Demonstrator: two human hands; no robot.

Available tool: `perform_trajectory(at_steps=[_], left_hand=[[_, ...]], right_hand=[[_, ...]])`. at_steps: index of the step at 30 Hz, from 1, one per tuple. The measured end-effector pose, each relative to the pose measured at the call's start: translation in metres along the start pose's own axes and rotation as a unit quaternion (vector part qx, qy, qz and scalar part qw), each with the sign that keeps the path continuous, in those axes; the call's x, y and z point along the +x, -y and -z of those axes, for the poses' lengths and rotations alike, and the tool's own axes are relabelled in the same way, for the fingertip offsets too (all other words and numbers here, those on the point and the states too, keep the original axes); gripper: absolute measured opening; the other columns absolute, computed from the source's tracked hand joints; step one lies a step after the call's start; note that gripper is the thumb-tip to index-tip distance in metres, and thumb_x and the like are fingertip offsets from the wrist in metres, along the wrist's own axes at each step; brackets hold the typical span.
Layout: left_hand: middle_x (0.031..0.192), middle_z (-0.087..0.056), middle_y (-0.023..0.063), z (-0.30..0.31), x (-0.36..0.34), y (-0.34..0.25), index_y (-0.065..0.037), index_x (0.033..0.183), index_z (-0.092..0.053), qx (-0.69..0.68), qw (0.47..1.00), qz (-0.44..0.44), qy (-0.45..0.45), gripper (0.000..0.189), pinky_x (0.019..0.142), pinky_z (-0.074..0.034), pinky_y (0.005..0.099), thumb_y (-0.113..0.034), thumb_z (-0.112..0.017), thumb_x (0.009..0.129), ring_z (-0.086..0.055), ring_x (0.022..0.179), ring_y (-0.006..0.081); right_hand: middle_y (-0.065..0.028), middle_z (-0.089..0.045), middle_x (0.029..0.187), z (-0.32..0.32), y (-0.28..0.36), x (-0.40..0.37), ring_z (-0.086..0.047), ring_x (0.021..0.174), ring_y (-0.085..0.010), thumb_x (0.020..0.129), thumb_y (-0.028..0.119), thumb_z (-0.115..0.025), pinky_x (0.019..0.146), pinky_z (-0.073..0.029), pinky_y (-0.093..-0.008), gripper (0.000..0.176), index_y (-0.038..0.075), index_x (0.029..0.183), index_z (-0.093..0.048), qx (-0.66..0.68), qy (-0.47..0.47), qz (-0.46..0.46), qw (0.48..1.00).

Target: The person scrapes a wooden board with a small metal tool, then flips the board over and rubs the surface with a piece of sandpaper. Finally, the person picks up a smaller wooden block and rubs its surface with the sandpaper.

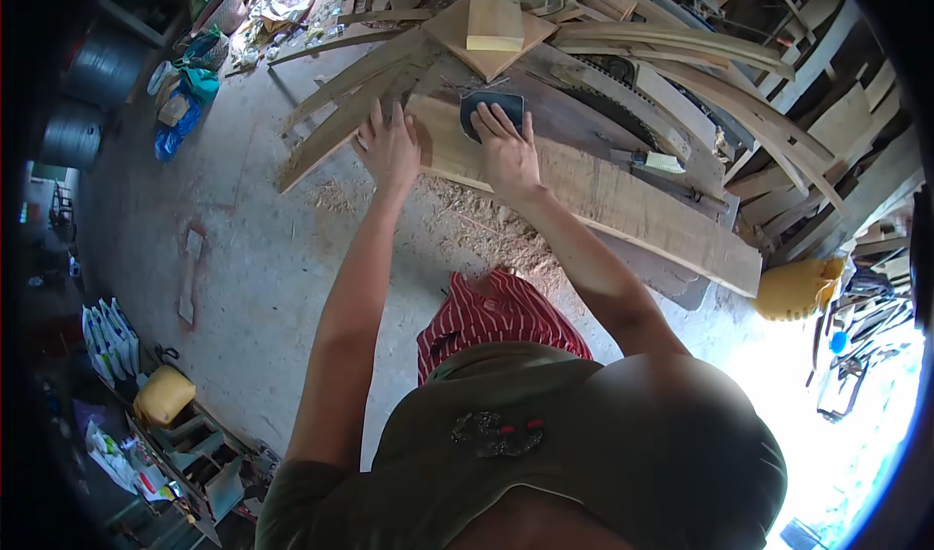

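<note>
My left hand (391, 149) lies with its fingers spread at the left end of a pale wooden board (443, 140). My right hand (508, 151) presses a dark, flat sheet (479, 101) that looks like sandpaper against the board's top face. Its fingers rest over the sheet, with the thumb side partly hidden. A long, rough-faced plank (652, 205) runs from beside my right hand toward the lower right. Beyond the sheet, a square wooden block (494, 23) sits on a larger diamond-turned wooden piece (448, 33).
Sawdust and shavings (486, 229) cover the floor below the board. Curved wooden strips (681, 39) and a dark toothed chain or belt (623, 98) lie at the upper right. A yellow container (800, 289) stands by the plank's right end; another yellow container (165, 395) is at lower left.
</note>
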State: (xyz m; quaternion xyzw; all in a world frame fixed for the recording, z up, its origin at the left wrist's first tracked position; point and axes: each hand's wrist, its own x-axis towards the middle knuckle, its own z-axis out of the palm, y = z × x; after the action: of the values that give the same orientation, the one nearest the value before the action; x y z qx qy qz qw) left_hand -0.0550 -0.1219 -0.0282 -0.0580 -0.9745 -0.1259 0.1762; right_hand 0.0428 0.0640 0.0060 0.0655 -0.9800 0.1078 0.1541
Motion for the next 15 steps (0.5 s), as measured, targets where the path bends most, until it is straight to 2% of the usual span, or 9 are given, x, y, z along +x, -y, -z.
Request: perform_trajectory(at_steps=[1, 2, 4, 5, 7, 8, 10, 14, 15], left_hand=[[0.144, -0.053, 0.004, -0.003, 0.003, 0.0, -0.026, 0.142, -0.053, 0.083, 0.991, -0.065, -0.083, 0.043, 0.106, -0.038, 0.0587, -0.041, -0.042, 0.103, -0.053, 0.125, 0.0337], [0.144, -0.053, 0.004, -0.001, 0.005, -0.004, -0.026, 0.142, -0.053, 0.081, 0.991, -0.067, -0.084, 0.043, 0.106, -0.038, 0.0587, -0.041, -0.042, 0.103, -0.053, 0.125, 0.0337], [0.148, -0.049, 0.0016, 0.005, 0.01, -0.016, -0.031, 0.144, -0.049, 0.007, 0.99, -0.123, -0.073, 0.042, 0.105, -0.04, 0.0559, -0.038, -0.043, 0.103, -0.054, 0.125, 0.032], [0.148, -0.049, 0.0016, 0.004, 0.009, -0.017, -0.031, 0.144, -0.049, 0.006, 0.991, -0.116, -0.072, 0.042, 0.105, -0.04, 0.0559, -0.038, -0.043, 0.103, -0.054, 0.125, 0.032], [0.148, -0.05, 0.0023, 0.002, 0.009, -0.019, -0.033, 0.143, -0.05, -0.075, 0.994, -0.068, 0.045, 0.041, 0.104, -0.043, 0.0527, -0.038, -0.044, 0.103, -0.056, 0.124, 0.03], [0.148, -0.05, 0.0023, 0.002, 0.009, -0.019, -0.033, 0.143, -0.05, -0.076, 0.994, -0.066, 0.048, 0.041, 0.104, -0.043, 0.0527, -0.038, -0.044, 0.103, -0.056, 0.124, 0.03], [0.148, -0.051, 0.0021, 0.004, 0.012, -0.022, -0.033, 0.144, -0.05, -0.073, 0.993, -0.065, 0.06, 0.042, 0.102, -0.045, 0.0505, -0.038, -0.043, 0.103, -0.057, 0.123, 0.0289], [0.147, -0.051, 0.0012, 0.005, 0.015, -0.025, -0.033, 0.144, -0.05, -0.05, 0.994, -0.075, 0.059, 0.041, 0.098, -0.048, 0.0515, -0.04, -0.041, 0.104, -0.058, 0.123, 0.0293], [0.147, -0.051, 0.0012, 0.005, 0.014, -0.025, -0.033, 0.144, -0.05, -0.052, 0.993, -0.081, 0.061, 0.041, 0.098, -0.048, 0.0515, -0.04, -0.041, 0.104, -0.058, 0.123, 0.0293]], right_hand=[[-0.0095, -0.048, 0.15, 0.0, 0.001, 0.0, -0.04, 0.143, -0.0237, 0.089, 0.013, -0.057, 0.117, -0.023, -0.0621, 0.05, 0.004, 0.138, -0.053, -0.033, 0.017, -0.013, 0.999], [-0.0088, -0.046, 0.152, 0.01, 0.003, -0.014, -0.039, 0.144, -0.0226, 0.084, 0.005, -0.06, 0.117, -0.019, -0.0666, 0.057, 0.006, 0.141, -0.052, 0.004, 0.029, -0.015, 0.999], [-0.0082, -0.046, 0.152, 0.035, 0.002, -0.061, -0.039, 0.144, -0.022, 0.08, 0.003, -0.065, 0.118, -0.018, -0.0655, 0.063, 0.007, 0.142, -0.052, 0.005, 0.041, 0.014, 0.999], [-0.0082, -0.046, 0.152, 0.045, -0.004, -0.087, -0.039, 0.144, -0.022, 0.08, 0.003, -0.065, 0.118, -0.018, -0.0655, 0.063, 0.007, 0.142, -0.052, 0.004, 0.046, 0.019, 0.999], [-0.0084, -0.048, 0.15, 0.056, -0.017, -0.122, -0.04, 0.143, -0.021, 0.084, 0.009, -0.063, 0.118, -0.019, -0.0662, 0.059, 0.005, 0.141, -0.052, -0.009, 0.076, 0.014, 0.997], [-0.0084, -0.048, 0.15, 0.052, -0.019, -0.121, -0.04, 0.143, -0.021, 0.084, 0.009, -0.063, 0.118, -0.019, -0.0662, 0.059, 0.005, 0.141, -0.052, -0.009, 0.079, 0.015, 0.997], [-0.0101, -0.049, 0.149, 0.039, -0.021, -0.107, -0.041, 0.142, -0.0216, 0.083, 0.008, -0.062, 0.119, -0.022, -0.0603, 0.059, 0.003, 0.141, -0.052, 0.006, 0.031, 0.029, 0.999], [-0.0166, -0.045, 0.151, 0.01, -0.011, -0.009, -0.037, 0.144, -0.0291, 0.085, 0.005, -0.057, 0.121, -0.028, -0.0412, 0.054, -0.004, 0.138, -0.051, 0.061, 0.005, 0.024, 0.998], [-0.0166, -0.045, 0.151, 0.0, -0.008, 0.007, -0.037, 0.144, -0.0291, 0.085, 0.005, -0.057, 0.121, -0.028, -0.0412, 0.054, -0.004, 0.138, -0.051, 0.059, 0.003, 0.017, 0.998]])
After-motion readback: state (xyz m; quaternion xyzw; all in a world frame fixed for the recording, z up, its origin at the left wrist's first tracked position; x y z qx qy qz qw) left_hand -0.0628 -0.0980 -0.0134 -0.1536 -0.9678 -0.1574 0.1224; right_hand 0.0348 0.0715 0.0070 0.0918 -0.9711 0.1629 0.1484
